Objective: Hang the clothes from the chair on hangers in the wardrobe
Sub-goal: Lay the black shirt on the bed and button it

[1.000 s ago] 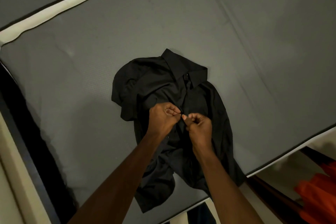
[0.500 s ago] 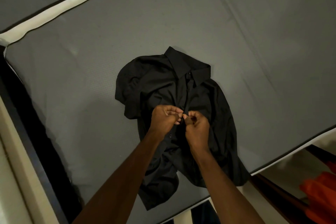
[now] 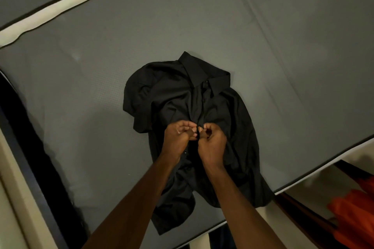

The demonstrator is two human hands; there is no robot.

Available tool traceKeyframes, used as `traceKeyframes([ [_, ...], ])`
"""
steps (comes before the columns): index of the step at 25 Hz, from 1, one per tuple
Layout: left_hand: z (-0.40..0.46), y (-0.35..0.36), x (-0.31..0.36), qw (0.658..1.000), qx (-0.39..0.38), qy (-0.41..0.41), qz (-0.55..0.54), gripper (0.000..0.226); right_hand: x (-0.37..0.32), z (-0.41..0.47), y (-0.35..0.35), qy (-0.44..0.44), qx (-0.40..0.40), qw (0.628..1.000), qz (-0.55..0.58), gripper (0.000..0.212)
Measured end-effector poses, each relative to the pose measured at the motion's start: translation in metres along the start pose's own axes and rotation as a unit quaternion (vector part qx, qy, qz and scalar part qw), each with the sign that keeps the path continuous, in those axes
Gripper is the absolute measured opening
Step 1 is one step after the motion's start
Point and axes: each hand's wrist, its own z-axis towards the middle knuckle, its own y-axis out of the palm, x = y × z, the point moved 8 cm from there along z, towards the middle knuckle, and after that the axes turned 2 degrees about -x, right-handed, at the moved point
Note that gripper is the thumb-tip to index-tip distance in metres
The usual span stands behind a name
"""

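A black collared shirt point(image 3: 182, 95) lies crumpled on a grey mattress point(image 3: 263, 46), collar pointing away from me. My left hand point(image 3: 178, 137) and my right hand point(image 3: 212, 143) meet over the shirt's front placket, fingertips together. Each hand pinches an edge of the fabric at the button line. Small buttons show just below my left wrist. No hanger, chair or wardrobe is in view.
The mattress has a cream piping edge point(image 3: 60, 8) at the upper left and a near edge at the lower right. An orange cloth point(image 3: 356, 214) lies off the bed at the lower right. A dark gap point(image 3: 30, 147) runs along the left side.
My hands have shifted slightly up the placket while staying pinched together on the shirt. The shirt's lower folds have moved a little.
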Motion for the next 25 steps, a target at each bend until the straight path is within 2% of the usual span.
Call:
traceKeyframes([
  [5, -0.001, -0.001, -0.001, 1.0, 0.007, -0.004, -0.015, 0.011, 0.004, -0.001, -0.002, 0.028, -0.004, 0.999, 0.037, 0.025],
  [9, -0.003, 0.005, 0.006, 1.0, -0.007, 0.008, 0.006, 0.017, 0.005, 0.001, -0.005, 0.041, 0.031, 0.999, 0.005, 0.007],
  [15, -0.004, 0.005, 0.006, 1.0, -0.015, 0.015, 0.017, 0.018, 0.005, 0.002, -0.003, 0.049, -0.008, 0.998, 0.029, 0.018],
  [17, -0.003, 0.006, 0.006, 0.999, -0.025, 0.015, 0.017, 0.015, 0.012, 0.004, -0.002, 0.071, -0.019, 0.995, 0.064, 0.018],
  [21, 0.005, 0.005, 0.003, 0.999, -0.029, 0.004, 0.03, 0.014, 0.02, 0.003, 0.002, 0.087, -0.034, 0.986, 0.137, 0.004],
  [25, 0.006, 0.007, 0.003, 0.996, 0.0, 0.027, 0.085, 0.022, 0.03, -0.008, 0.008, 0.129, 0.009, 0.97, 0.207, 0.016],
])
